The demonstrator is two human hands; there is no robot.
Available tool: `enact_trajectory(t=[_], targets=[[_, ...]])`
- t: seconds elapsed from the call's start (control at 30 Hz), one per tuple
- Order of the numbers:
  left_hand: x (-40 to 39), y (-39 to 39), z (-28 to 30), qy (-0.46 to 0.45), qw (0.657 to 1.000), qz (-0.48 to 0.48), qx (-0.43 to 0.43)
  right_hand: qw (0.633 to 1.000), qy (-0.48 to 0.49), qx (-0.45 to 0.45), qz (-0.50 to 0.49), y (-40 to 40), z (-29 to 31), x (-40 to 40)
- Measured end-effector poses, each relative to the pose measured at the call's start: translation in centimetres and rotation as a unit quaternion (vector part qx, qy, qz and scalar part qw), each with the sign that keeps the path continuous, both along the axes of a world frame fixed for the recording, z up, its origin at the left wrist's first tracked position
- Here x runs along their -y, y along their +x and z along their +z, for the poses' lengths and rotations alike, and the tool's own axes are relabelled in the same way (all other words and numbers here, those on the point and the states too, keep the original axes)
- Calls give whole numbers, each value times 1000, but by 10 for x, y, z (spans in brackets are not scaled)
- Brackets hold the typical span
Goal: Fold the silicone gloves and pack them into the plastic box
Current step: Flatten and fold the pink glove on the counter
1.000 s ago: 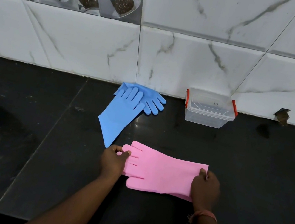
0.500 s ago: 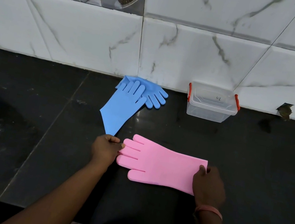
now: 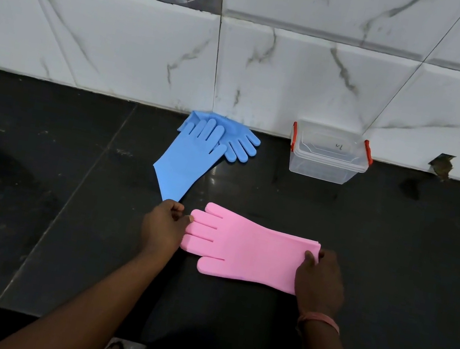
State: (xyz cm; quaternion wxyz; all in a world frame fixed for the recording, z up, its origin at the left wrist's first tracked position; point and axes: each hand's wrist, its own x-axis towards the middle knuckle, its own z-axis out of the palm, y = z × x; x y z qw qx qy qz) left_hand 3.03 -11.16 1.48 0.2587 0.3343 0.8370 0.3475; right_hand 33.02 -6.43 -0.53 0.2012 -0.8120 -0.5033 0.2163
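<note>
Pink silicone gloves (image 3: 243, 249) lie flat on the black counter, stacked, fingers pointing left. My left hand (image 3: 162, 228) pinches the fingertips at the left end. My right hand (image 3: 319, 278) grips the cuff end at the right. Two blue silicone gloves (image 3: 191, 158) lie behind them near the wall, one overlapping the other, fingers toward the wall. The clear plastic box (image 3: 329, 155) with red latches stands closed against the wall at the right of the blue gloves.
The black stone counter (image 3: 63, 206) runs up to a white marble-tiled wall (image 3: 301, 79). A small hole (image 3: 440, 167) shows in the wall at the far right. The counter's front edge lies just below my forearms.
The view has tilted slightly. My left hand slid left from on top of the pink fingers to their tips; the right hand stays on the cuff.
</note>
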Motion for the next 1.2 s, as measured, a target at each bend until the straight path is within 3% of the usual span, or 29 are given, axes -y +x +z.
enact_trajectory(t=[0.1,0.2,0.37,0.5,0.67,1.0,1.2], targets=[[0,10,0,45,985,-92,-141,1000,15,10,2,3,-1,0],[-8,35,-2,107,957,-213,-165,998,63,1,-30,15,0,-4],[-27,72,-13,30,873,-383,-300,958,151,-160,-184,42,7,-17],[-30,76,-27,-29,835,-439,-330,964,135,-170,-156,41,-2,-8],[-46,78,-26,50,858,-419,-294,988,121,-89,33,23,-10,-6],[-58,78,-25,111,921,-331,-174,974,90,-196,-72,13,-2,-25],[-61,75,-36,122,891,-359,-250,993,-8,-74,-89,13,3,-35]])
